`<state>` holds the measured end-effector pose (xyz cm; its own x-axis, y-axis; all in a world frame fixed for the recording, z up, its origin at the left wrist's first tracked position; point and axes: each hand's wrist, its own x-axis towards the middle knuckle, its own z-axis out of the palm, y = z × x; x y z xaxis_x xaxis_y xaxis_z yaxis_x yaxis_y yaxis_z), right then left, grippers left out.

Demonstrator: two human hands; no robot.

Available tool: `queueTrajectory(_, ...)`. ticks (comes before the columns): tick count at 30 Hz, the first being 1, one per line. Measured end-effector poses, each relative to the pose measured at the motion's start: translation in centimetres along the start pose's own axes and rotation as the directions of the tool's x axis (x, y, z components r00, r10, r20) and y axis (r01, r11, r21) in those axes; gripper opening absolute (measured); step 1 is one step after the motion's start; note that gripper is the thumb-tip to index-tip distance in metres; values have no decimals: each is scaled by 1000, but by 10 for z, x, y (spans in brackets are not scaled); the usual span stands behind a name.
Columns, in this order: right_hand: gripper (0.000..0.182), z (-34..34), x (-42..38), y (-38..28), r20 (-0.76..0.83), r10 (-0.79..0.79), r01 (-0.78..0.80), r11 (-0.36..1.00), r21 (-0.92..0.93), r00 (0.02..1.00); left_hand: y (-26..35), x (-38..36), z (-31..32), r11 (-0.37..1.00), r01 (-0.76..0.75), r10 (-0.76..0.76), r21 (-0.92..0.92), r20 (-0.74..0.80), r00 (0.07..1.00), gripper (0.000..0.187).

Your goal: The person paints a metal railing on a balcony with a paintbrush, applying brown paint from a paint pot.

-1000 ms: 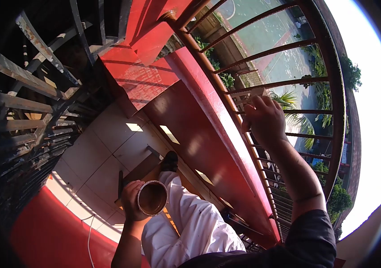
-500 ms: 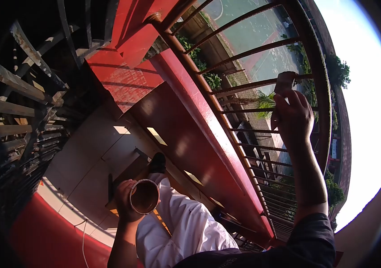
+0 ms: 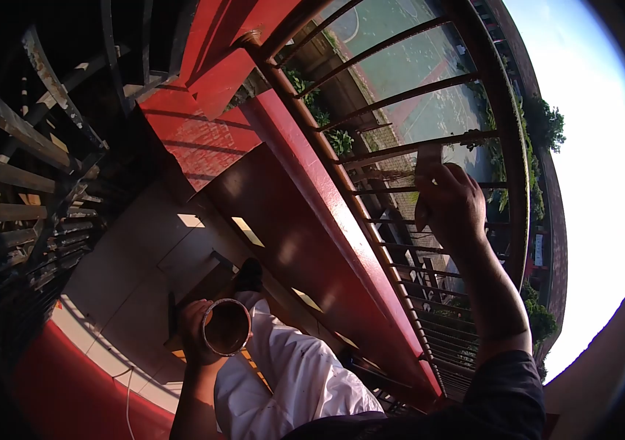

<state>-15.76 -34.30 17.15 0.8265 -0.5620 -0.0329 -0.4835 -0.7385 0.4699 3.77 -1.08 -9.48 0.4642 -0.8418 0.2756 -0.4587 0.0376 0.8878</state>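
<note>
My left hand (image 3: pixel 196 326) is wrapped round an open, round can (image 3: pixel 227 327) with a brown inside, held low beside my leg. Raised on the other side, my right hand (image 3: pixel 453 199) grips a short, flat tool that looks like a paintbrush (image 3: pixel 428 158). The brush end meets one of the thin brown bars (image 3: pixel 393 152) of the metal railing; whether it presses on the bar cannot be seen exactly. My fingers hide most of the handle.
A thick curved rail (image 3: pixel 515 161) bounds the bars. Below them runs a glossy red ledge (image 3: pixel 327 194). Dark metal slats (image 3: pixel 26 172) stand at the left, above a tiled floor (image 3: pixel 136 271). A green court (image 3: pixel 393 62) and plants lie beyond the railing.
My right hand has moved left and slightly down in view, carrying the brush along the bar towards the red ledge. The can stays in my left hand. The whole view has shifted a little.
</note>
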Motion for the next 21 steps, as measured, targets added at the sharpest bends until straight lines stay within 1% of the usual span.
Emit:
queueTrajectory(1,25,-10,1,0,-57,-6,3,999,-54,998,0,-1,0,1000,-3,3,-4,-5,1000,91)
queueTrajectory(2,27,-15,0,6,-126,30,-49,988,-145,992,-1,-1,0,1000,-10,10,-9,-9,1000,92)
queueTrajectory(3,12,-22,1,10,-155,220,-232,971,-65,963,-2,-1,1,1000,-16,15,-16,-12,1000,92)
queueTrajectory(5,14,-24,3,24,-150,125,-161,952,-260,981,-1,-2,2,1000,1,-1,-6,-12,1000,92)
queueTrajectory(6,15,-13,0,24,-113,184,-204,957,-207,976,-1,-2,2,1000,8,-8,2,-14,1000,92)
queueTrajectory(7,15,-7,-2,18,-49,46,-55,974,-218,998,0,0,2,1000,-5,5,-5,-18,1000,92)
queueTrajectory(9,14,4,-4,3,45,-35,37,999,-32,998,1,1,1,1000,-23,23,-10,-30,999,92)
queueTrajectory(10,16,11,-4,-2,17,-12,12,1000,-26,1000,2,0,0,1000,-11,10,-24,-36,999,89)
queueTrajectory(13,17,27,9,-12,-73,188,-188,982,8,979,-1,-5,-1,999,15,-16,-43,-36,999,81)
queueTrajectory(14,17,46,10,-9,-53,181,-181,984,6,982,-5,-7,-1,999,16,-17,-36,-31,999,77)
queueTrajectory(15,13,64,12,-16,-45,120,-121,993,-16,992,-6,-9,-2,999,17,-17,-31,-26,1000,73)
queueTrajectory(17,10,104,12,-36,63,62,-69,990,121,996,-6,-11,-3,999,34,-35,-39,-18,999,67)
queueTrajectory(18,11,121,14,-49,81,42,-54,988,143,996,-6,-12,-3,998,44,-45,-39,-19,999,63)
queueTrajectory(19,12,138,14,-58,101,23,-40,985,168,995,-7,-15,-5,999,50,-50,-23,-6,999,71)
queueTrajectory(20,14,157,13,-61,183,16,-52,979,195,983,-9,-18,-6,999,53,-53,-4,7,999,78)
queueTrajectory(21,7,159,13,-64,166,-24,-19,968,251,986,-12,-21,-8,998,55,-55,15,21,998,86)
